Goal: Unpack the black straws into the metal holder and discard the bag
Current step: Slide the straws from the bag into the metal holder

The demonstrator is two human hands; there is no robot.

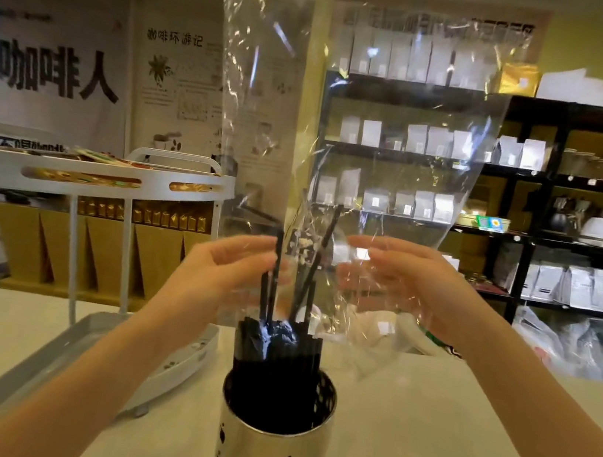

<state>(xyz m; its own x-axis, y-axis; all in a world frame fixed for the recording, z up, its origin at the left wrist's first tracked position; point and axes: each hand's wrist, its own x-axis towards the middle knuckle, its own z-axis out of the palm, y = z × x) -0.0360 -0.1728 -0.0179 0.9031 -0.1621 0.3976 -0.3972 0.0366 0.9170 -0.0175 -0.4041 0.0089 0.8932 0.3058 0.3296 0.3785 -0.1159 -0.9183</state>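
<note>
left hand (236, 269) pinches bag's mouth | right hand (397, 280) grips clear bag (364, 128), upended so stragglers drop | black straws (276, 356) mostly in metal holder (272, 452) on surface (439, 422)

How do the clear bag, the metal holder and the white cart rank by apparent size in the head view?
1. Clear bag and white cart: similar spread, unsure; the bag is nearer.
2. Metal holder: smallest, though cut off by the bottom edge.
</note>
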